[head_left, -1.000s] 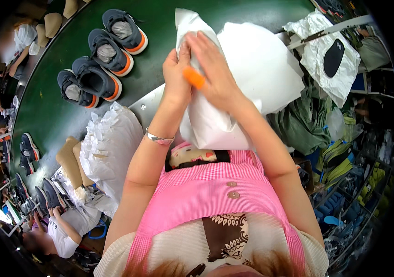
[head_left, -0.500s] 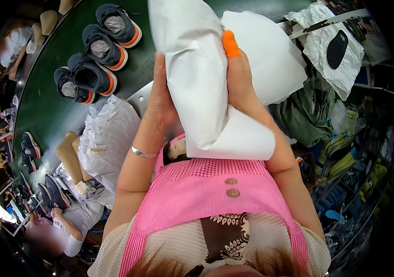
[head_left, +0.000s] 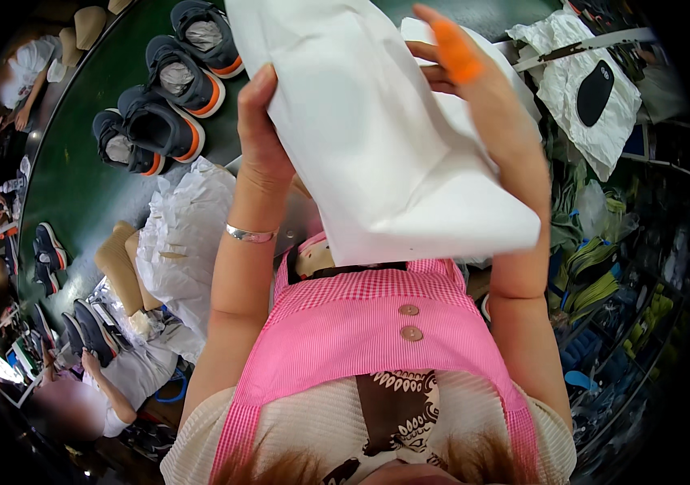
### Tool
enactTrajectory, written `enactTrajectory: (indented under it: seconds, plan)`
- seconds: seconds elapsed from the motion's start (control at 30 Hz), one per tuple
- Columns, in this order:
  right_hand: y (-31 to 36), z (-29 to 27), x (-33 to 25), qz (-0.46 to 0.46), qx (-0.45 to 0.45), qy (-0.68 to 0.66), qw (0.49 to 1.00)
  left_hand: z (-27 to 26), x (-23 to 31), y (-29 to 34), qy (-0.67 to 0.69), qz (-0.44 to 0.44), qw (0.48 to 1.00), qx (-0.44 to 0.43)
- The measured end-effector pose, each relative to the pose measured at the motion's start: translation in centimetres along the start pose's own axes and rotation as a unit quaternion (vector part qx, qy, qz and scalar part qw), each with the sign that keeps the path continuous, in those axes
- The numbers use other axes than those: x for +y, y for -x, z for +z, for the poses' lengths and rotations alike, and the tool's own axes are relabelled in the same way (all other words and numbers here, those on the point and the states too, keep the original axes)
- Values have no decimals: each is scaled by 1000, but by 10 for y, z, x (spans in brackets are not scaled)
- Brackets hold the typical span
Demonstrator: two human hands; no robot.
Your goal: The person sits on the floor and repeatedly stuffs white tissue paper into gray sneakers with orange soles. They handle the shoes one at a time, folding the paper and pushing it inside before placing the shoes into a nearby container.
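Observation:
A large sheet of white paper [head_left: 361,137], creased and bent over along its near edge, spans the space in front of my chest. My left hand [head_left: 262,133] grips its left edge, thumb on top, the other fingers hidden behind. At the upper right, my right hand [head_left: 474,81] is beside the sheet's right edge with fingers apart, slightly blurred; an orange finger cot covers one digit. Behind that hand lies more white paper [head_left: 514,85], partly hidden. Several dark grey sneakers [head_left: 187,81] with orange and white soles stand at the upper left, some stuffed with crumpled paper.
A pile of crumpled white paper [head_left: 187,234] lies left of my forearm, beside tan moulded inserts [head_left: 121,263]. At the right, a black insole [head_left: 595,93] rests on wrinkled paper [head_left: 551,73]. Other people work along the green table [head_left: 78,162] at far left.
My right hand has come off the sheet, moving right with its fingers spreading. The sheet has opened out wider to the right, while my left hand has shifted slightly left, still gripping.

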State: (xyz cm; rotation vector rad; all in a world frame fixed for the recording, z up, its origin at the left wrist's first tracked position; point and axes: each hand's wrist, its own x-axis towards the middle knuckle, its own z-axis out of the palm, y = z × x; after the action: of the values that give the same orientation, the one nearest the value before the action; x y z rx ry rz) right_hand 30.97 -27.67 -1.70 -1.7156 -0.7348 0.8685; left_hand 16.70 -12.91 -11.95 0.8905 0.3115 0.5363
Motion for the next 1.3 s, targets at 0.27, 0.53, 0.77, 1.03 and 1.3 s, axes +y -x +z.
enactTrajectory:
  seconds: [0.27,0.53,0.77,1.03,1.3]
  plan:
    - [23,44,24,-108,38,136,984,0,25,-28,28,73,995,60]
    - [-40,-14,33,-36,-72,115,990,-39,42,-32,29,-2,993,115]
    - [-27,16,20,-294,159,280,900,-39,34,-32,-46,6,977,209]
    - [-27,81,94,-220,51,197,954,-19,-2,5,16,-120,977,177]
    - [-23,69,111,2,0,-43,999,-49,-15,36,230,-163,957,63]
